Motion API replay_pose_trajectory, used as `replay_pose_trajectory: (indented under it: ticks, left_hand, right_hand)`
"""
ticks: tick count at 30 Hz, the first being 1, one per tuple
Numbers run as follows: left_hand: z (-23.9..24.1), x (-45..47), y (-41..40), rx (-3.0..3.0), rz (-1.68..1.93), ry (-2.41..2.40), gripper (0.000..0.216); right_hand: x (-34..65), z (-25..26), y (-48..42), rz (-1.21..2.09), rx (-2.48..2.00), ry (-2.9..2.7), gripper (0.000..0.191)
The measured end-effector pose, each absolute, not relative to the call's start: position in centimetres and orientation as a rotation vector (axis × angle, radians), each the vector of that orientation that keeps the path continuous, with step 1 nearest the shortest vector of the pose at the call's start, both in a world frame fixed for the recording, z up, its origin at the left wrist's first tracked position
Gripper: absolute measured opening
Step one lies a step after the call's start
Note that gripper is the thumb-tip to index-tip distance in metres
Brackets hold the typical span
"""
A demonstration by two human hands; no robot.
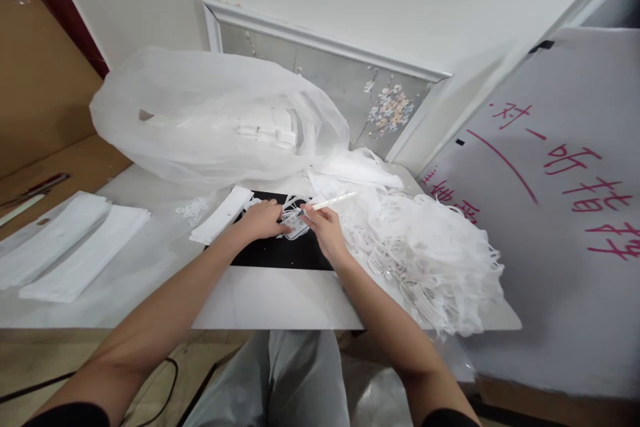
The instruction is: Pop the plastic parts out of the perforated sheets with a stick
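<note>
My right hand (325,230) is closed round a slim pale-handled tool (343,200), its handle pointing off to the right and its dark tip at a small pale piece with holes (297,228). My left hand (263,219) bends over that piece from the left, with fingers and thumb closed on its edge; the fingertips are partly hidden. Thin white cords (291,209) show between the hands. Beneath lies a black mat (280,255). A flat white strip stack (223,215) rests at the mat's left edge.
A big heap of white looped pieces (430,247) covers the table's right side. Behind the mat sits a large translucent bag (200,117) with white items inside. Further left are flat white packs (85,257) and small white bits (194,211). A whiteboard (565,267) stands at right.
</note>
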State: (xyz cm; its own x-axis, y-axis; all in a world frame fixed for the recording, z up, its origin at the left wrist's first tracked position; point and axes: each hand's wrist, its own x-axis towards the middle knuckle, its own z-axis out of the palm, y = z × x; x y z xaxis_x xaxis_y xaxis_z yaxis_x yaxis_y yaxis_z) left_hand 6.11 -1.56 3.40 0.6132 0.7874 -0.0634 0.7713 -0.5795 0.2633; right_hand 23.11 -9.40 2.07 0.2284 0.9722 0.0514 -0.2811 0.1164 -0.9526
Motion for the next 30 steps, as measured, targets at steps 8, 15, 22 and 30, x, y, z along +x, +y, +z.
replay_pose_trajectory:
  ticks: [8, 15, 22, 30]
  left_hand:
    - [3.2, 5.6, -0.6, 2.283, 0.125, 1.119, 0.026]
    - [3.1, 4.7, 0.9, 2.089, 0.115, 0.988, 0.027]
    - [3.3, 4.5, 1.0, 1.955, 0.139, 0.955, 0.02]
    - [3.7, 4.5, 0.7, 1.941, 0.125, 1.001, 0.018]
  right_hand:
    - [21.9, -0.1, -8.9, 1.133, -1.065, -0.962, 0.032]
    - [22.4, -0.1, -8.8, 1.043, -1.184, -1.148, 0.034]
    - [22.4, 0.0, -9.3, 0.905, -1.287, -1.303, 0.037]
    - [22.1, 0.1, -9.6, 0.848, -1.296, -1.358, 0.036]
